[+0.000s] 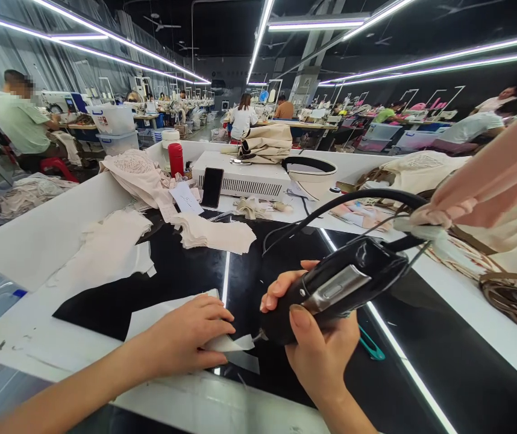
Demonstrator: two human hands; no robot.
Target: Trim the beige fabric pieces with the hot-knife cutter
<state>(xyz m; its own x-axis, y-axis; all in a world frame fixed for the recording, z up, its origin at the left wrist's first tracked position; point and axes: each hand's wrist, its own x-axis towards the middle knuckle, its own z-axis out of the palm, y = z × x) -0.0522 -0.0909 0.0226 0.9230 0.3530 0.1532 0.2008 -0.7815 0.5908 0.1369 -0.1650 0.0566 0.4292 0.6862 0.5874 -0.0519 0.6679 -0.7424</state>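
Note:
My right hand (319, 349) is wrapped around a black corded handheld power tool (331, 295) with a silver lever on its side. The tool's thin metal tip points left and meets, or nearly meets, the end of a white fabric piece (238, 343). My left hand (190, 337) grips that piece between thumb and fingers, low over the glossy black tabletop (177, 271). Part of the fabric spreads out behind my left hand, and the palm hides its middle. A pink cloth strip (488, 157), knotted round the tool's cable end, runs up to the right.
Stacked cut fabric pieces (216, 232) and a paler pile (100, 247) lie ahead and left. Teal snips (370, 343) rest right of my right hand. A phone (212, 187), red bottle (176, 160) and white vented box (240, 175) stand at the back. Co-workers sit beyond.

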